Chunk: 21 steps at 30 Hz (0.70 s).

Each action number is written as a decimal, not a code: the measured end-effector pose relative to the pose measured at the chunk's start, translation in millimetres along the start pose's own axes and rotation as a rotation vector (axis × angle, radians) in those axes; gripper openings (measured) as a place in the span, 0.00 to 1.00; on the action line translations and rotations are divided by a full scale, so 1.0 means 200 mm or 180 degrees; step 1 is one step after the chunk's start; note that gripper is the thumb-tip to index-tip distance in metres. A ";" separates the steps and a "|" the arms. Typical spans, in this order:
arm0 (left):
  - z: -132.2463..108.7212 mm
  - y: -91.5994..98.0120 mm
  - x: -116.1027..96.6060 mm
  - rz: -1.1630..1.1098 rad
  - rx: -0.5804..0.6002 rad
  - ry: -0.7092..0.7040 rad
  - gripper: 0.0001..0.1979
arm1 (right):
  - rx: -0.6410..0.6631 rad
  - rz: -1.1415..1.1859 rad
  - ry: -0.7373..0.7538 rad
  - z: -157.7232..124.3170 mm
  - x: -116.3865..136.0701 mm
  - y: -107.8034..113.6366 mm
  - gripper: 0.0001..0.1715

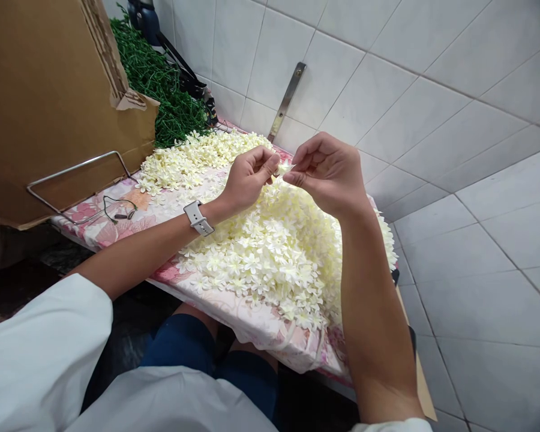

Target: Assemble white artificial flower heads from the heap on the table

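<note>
A big heap of small cream artificial flowers (270, 252) covers a board wrapped in pink floral cloth (117, 219). Above the heap, my left hand (247, 177) and my right hand (326, 171) meet, fingertips pinched together on one small cream flower (284, 168) held between them. A white watch sits on my left wrist. Both forearms reach in from the bottom of the view.
A brown cardboard box (49, 90) stands at the left with a metal wire frame (72, 174) against it. Green stems (162, 84) are piled behind the flowers. A thin cord (117, 210) lies on the cloth. White tiled wall runs along the right.
</note>
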<state>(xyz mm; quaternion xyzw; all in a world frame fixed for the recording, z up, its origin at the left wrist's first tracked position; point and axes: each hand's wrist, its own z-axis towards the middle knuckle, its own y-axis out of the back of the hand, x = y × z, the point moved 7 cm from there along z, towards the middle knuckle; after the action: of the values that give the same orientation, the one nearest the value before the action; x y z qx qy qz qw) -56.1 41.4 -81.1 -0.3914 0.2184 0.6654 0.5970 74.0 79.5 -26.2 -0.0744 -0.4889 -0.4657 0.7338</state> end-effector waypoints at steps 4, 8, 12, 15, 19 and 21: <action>0.00 0.02 0.03 0.0130 -0.0191 0.0012 0.24 | 0.0124 0.0044 -0.0039 0.00 0.00 -0.01 0.24; 0.05 0.11 0.07 0.0085 -0.0554 0.0207 0.21 | 0.0236 -0.0026 0.0042 -0.01 0.04 -0.02 0.18; 0.08 0.11 0.05 -0.0042 -0.0529 0.0263 0.20 | -0.0292 -0.1052 0.0100 -0.02 0.08 0.07 0.08; 0.06 0.06 0.02 -0.0044 -0.0339 0.0159 0.22 | -0.0289 -0.1659 0.0141 -0.02 0.08 0.09 0.09; 0.03 0.02 0.00 0.0004 -0.0159 -0.0019 0.24 | -0.0190 -0.1559 0.0191 -0.02 0.07 0.07 0.26; 0.02 0.01 -0.01 0.0024 -0.0122 -0.0079 0.23 | -0.0138 -0.1429 0.0156 -0.01 0.06 0.04 0.26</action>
<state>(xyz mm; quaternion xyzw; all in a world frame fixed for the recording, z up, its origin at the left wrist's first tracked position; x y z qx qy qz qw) -59.9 43.1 -78.0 -0.3936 0.1996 0.6765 0.5896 82.8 76.2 -15.7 0.0319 -0.4651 -0.6294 0.6217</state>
